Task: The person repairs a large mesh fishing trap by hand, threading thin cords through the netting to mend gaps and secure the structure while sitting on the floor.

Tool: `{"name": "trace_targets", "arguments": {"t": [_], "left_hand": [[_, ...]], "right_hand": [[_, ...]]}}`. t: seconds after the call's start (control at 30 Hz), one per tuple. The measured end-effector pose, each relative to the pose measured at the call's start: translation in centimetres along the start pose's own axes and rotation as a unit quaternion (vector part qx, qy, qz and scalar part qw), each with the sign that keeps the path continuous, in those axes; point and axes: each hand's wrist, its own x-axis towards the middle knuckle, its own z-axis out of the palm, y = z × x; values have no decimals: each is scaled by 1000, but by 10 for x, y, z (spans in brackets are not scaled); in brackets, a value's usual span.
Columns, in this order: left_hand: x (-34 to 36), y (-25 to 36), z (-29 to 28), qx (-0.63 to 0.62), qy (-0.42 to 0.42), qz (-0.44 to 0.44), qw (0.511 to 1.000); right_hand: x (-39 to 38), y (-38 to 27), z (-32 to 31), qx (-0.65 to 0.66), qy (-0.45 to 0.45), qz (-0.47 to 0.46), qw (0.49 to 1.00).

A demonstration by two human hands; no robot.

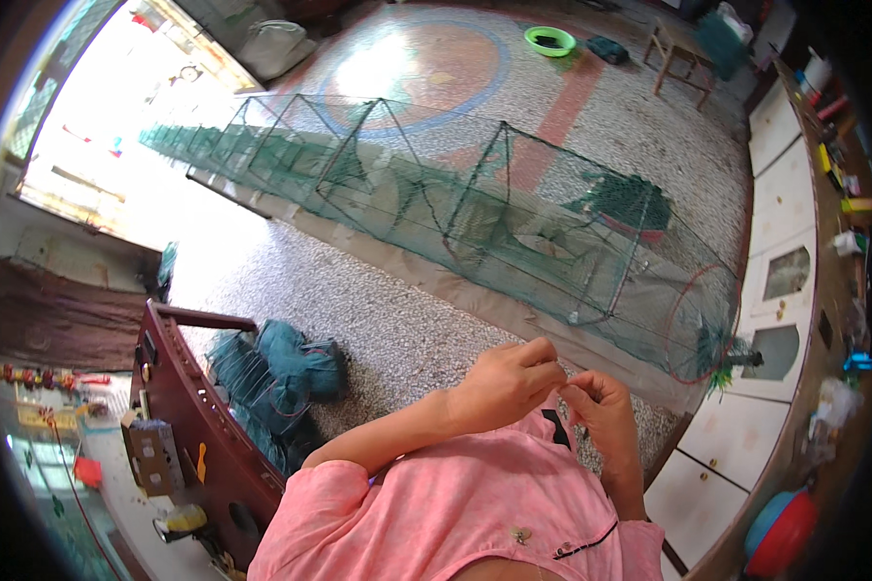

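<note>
My left hand (515, 380) and my right hand (603, 405) meet in front of my pink shirt, their fingertips pinched close together. Whatever lies between the fingers, if anything, is too small to make out. Beyond them a long green net trap (494, 232) stretches across the floor, held up by dark square frames. Its near right end has a reddish hoop (670, 320) and a gathered bunch of netting (715, 351). Neither hand touches the trap.
A brown sheet (436, 281) lies beneath the trap. Left of me, bundled blue-green netting (300, 368) rests by a dark red wooden table (203, 387). White cabinets (736, 426) line the right side. Farther off are a green basin (550, 41) and a wooden stool (680, 66).
</note>
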Motion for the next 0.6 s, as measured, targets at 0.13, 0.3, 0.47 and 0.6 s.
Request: {"name": "trace_targets", "arguments": {"t": [0.13,0.3,0.47,0.6], "left_hand": [[19,1,4,-12,4,-55,998],[75,0,8,-58,57,-64,995],[141,-12,41,-14,37,-64,997],[167,-17,59,127,-47,-83,987]], "right_hand": [[7,-19,-19,-30,-37,-12,999],[9,-60,-70,-15,-51,-25,998],[-4,-78,-120,-6,-38,-82,996],[-9,-89,-146,14,-23,-84,996]]}}
